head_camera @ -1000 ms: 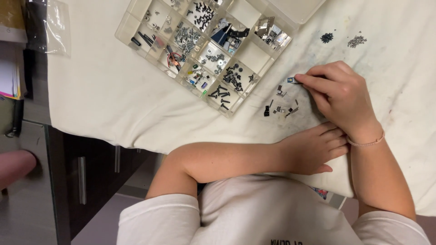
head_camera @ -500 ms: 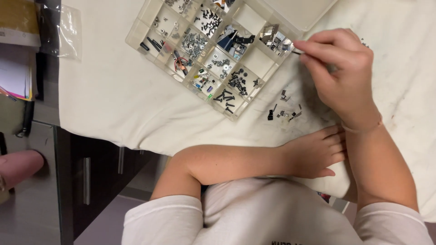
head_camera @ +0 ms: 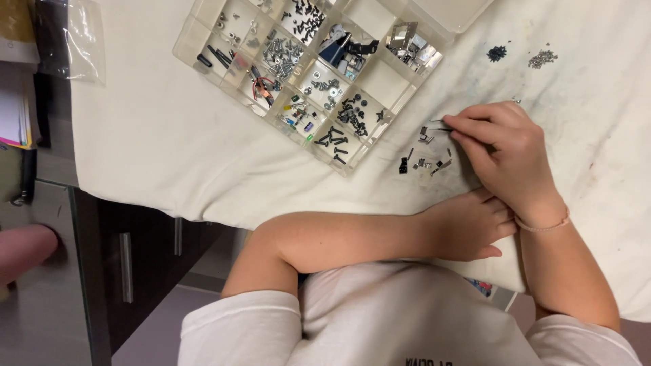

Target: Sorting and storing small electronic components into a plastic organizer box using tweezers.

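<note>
Nearby, clear compartment box (head_camera: 203,42) of assorted screws (head_camera: 279,53).

White cloth, clear box, dark and silvery bits

The cloth (head_camera: 169,149) is off-white with grey smudges; the organiser box (head_camera: 203,37) is clear plastic; small parts (head_camera: 424,163) beside the hands are black and silver.

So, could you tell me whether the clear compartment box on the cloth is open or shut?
Open: the clear compartment box shows its screws and parts uncovered, with its lid folded back behind it.

Clear compartment box (head_camera: 203,30) top centre on cloth, holding small hardware. Clear plastic bag (head_camera: 85,41) far left, off cloth edge.
</note>
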